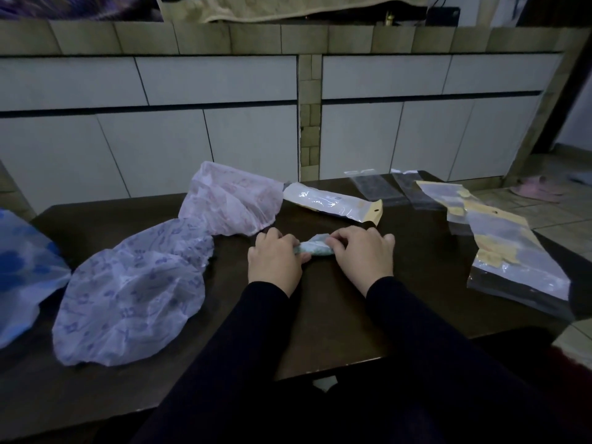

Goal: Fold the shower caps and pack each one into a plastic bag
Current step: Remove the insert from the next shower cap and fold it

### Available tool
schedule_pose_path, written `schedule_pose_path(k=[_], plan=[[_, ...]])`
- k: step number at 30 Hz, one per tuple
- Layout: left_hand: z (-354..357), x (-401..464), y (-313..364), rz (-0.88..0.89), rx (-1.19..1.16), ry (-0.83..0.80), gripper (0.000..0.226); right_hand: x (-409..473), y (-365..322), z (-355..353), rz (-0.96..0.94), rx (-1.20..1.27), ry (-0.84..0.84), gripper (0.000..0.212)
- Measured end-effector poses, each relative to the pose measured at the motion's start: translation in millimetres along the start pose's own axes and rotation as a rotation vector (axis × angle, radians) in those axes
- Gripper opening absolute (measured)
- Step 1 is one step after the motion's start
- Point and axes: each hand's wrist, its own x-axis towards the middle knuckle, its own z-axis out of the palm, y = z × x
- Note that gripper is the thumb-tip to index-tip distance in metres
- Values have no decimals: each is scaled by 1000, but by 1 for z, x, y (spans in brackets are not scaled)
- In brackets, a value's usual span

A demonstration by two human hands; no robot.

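A small, tightly folded pale green shower cap [315,246] lies on the dark table [336,315] between my hands. My left hand [275,261] grips its left end, and my right hand [363,254] grips its right end with curled fingers. A lilac patterned cap [134,293] lies spread out at the left. A pink patterned cap [234,200] sits behind it. Part of a blue cap [22,270] shows at the left edge. A filled plastic bag with a yellow header [333,201] lies just beyond my hands.
Empty plastic bags with yellow headers [506,251] are stacked at the table's right side, and clear bags [384,187] lie at the back right. White cabinet doors [160,139] stand behind the table. Tiled floor [557,216] shows at the right.
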Motion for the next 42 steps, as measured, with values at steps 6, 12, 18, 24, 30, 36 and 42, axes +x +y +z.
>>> schedule_pose_path(k=[6,12,18,24,30,36,42], plan=[[-3,-3,-4,10,-31,22,33,-10,0,-6,-5,-43,-145,33],[-6,0,-9,-10,-58,5,34,-3,-2,-10,21,-44,-158,27],[-7,7,-9,-19,-87,39,21,7,-2,-9,85,0,-197,28],[-5,14,-4,84,81,149,21,12,-3,-7,-2,8,-115,23],[-4,14,-6,214,90,80,27,12,-1,-2,-135,-12,-104,27],[-5,12,-4,196,101,75,38,15,4,-7,-167,-29,-275,43],[-8,10,-10,217,92,83,31,14,3,-8,-203,37,-249,35]])
